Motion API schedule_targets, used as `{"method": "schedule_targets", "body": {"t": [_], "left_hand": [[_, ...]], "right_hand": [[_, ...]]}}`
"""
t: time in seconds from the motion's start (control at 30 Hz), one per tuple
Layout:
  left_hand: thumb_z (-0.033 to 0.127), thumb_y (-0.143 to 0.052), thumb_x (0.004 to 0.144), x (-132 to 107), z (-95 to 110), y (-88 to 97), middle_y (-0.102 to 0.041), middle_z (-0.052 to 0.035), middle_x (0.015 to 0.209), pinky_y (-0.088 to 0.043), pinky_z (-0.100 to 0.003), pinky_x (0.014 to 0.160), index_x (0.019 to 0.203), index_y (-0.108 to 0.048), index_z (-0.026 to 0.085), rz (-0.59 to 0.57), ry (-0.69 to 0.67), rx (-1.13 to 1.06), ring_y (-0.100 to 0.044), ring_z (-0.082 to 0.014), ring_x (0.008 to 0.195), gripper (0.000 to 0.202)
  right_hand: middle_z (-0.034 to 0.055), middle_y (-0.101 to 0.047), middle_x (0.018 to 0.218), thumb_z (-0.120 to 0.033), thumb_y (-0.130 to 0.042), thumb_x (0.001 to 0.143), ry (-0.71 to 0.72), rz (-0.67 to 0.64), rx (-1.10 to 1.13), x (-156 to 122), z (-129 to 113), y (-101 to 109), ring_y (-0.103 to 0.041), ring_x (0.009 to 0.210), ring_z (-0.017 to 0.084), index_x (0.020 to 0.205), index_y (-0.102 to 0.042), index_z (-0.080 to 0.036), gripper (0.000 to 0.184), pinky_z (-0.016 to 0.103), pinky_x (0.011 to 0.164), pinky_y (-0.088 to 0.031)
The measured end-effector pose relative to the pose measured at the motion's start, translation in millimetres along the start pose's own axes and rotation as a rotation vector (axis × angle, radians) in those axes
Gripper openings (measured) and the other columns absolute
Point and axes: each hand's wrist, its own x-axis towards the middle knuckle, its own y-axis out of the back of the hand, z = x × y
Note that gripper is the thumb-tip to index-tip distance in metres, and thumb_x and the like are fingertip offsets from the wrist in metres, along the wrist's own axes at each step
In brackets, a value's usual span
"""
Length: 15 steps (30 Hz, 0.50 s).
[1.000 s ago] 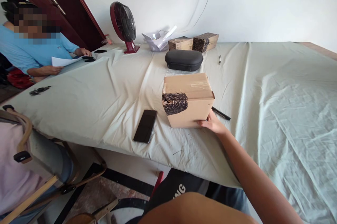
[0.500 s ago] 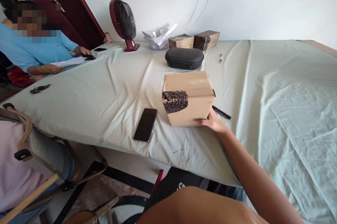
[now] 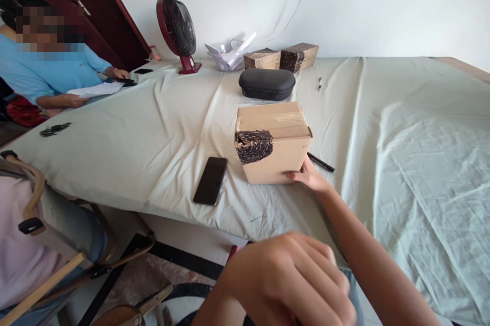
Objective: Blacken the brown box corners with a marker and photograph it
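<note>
A brown cardboard box (image 3: 281,160) stands on the cloth, its left corner worn and covered with black scribbles. My right hand (image 3: 309,175) grips its lower right corner, thumb on the front face and the other fingers hidden along the side. Just behind that hand lies a black pen (image 3: 321,162). Close to the camera, in front of the table edge, is my left hand (image 3: 291,280), its back turned up and its fingers curled closed. Whatever those fingers may hold is hidden. A dark phone (image 3: 210,181) lies to the left of the box.
Behind the box is a black hard case (image 3: 267,84). Further back are two scribbled boxes (image 3: 300,57), a white basket (image 3: 227,60) and a red fan (image 3: 178,30). A small marker (image 3: 320,83) lies at the right. A person in blue (image 3: 53,76) sits at the far left holding paper.
My left hand has risen into view at the bottom, where mostly bare arm showed before. My right hand keeps its hold on the box, which stays in place.
</note>
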Motion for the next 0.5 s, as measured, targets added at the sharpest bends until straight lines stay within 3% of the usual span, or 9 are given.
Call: {"method": "schedule_targets", "body": {"t": [0.1,0.13,0.2,0.27,0.37,0.43,0.5], "left_hand": [[0.039,-0.056,0.110,-11,3,34.7,-0.068,0.0035,0.063,-0.057,-0.030,0.076,0.098,-0.078,0.028,0.341,0.085,-0.163,-0.064,-0.0112,0.058,0.027],[0.033,-0.054,0.111,-18,3,45.5,-0.066,0.0042,0.062,-0.055,-0.030,0.075,0.107,-0.078,0.028,0.464,0.222,-0.118,-0.062,-0.0119,0.057,0.025],[0.025,-0.051,0.110,-40,-3,62.1,-0.072,0.0024,0.076,-0.056,-0.030,0.074,0.129,-0.074,0.029,0.553,0.609,0.022,-0.067,-0.0141,0.067,0.030],[0.020,-0.046,0.106,-66,-18,70.6,-0.077,-0.0034,0.097,-0.057,-0.033,0.084,0.130,-0.072,0.027,0.637,0.916,0.240,-0.072,-0.0195,0.089,0.036],[0.019,-0.047,0.100,-102,-46,71.8,-0.075,-0.0129,0.129,-0.051,-0.050,0.114,0.128,-0.073,0.021,0.642,1.321,0.561,-0.066,-0.0337,0.127,0.039],[0.037,-0.057,0.101,-117,-62,69.0,-0.063,-0.0203,0.151,-0.045,-0.061,0.121,0.146,-0.065,0.017,0.582,1.563,0.594,-0.053,-0.0445,0.145,0.050],[0.053,-0.062,0.099,-124,-73,65.6,-0.051,-0.0241,0.164,-0.041,-0.065,0.123,0.160,-0.053,0.016,0.509,1.698,0.542,-0.043,-0.0492,0.154,0.071]], "right_hand": [[0.0089,-0.039,0.178,-0.065,-0.090,0.075,0.010,-0.003,0.017,0,-1,0,-0.026,0.169,0.046,0.173,-0.031,-0.035,0.118,0.068,0.138,-0.022],[0.0090,-0.039,0.178,-0.064,-0.090,0.076,0.009,-0.001,0.027,0,-2,-1,-0.027,0.168,0.046,0.173,-0.030,-0.035,0.118,0.068,0.138,-0.023],[0.0083,-0.037,0.179,-0.062,-0.091,0.076,-0.003,0.005,0.053,0,-5,-2,-0.028,0.168,0.045,0.173,-0.030,-0.036,0.118,0.067,0.137,-0.025],[0.0075,-0.033,0.182,-0.061,-0.092,0.074,-0.017,0.015,0.074,-1,-8,-3,-0.028,0.169,0.045,0.173,-0.029,-0.036,0.120,0.066,0.137,-0.026],[0.0069,-0.031,0.183,-0.060,-0.092,0.074,-0.039,0.041,0.083,-1,-12,-4,-0.028,0.168,0.044,0.172,-0.031,-0.036,0.119,0.065,0.138,-0.025],[0.0062,-0.034,0.182,-0.059,-0.090,0.075,-0.049,0.063,0.086,-1,-14,-4,-0.031,0.167,0.043,0.172,-0.032,-0.036,0.115,0.065,0.138,-0.026],[0.0054,-0.038,0.180,-0.060,-0.087,0.077,-0.057,0.075,0.094,-1,-17,-4,-0.034,0.166,0.042,0.171,-0.033,-0.037,0.111,0.064,0.137,-0.030]]}}
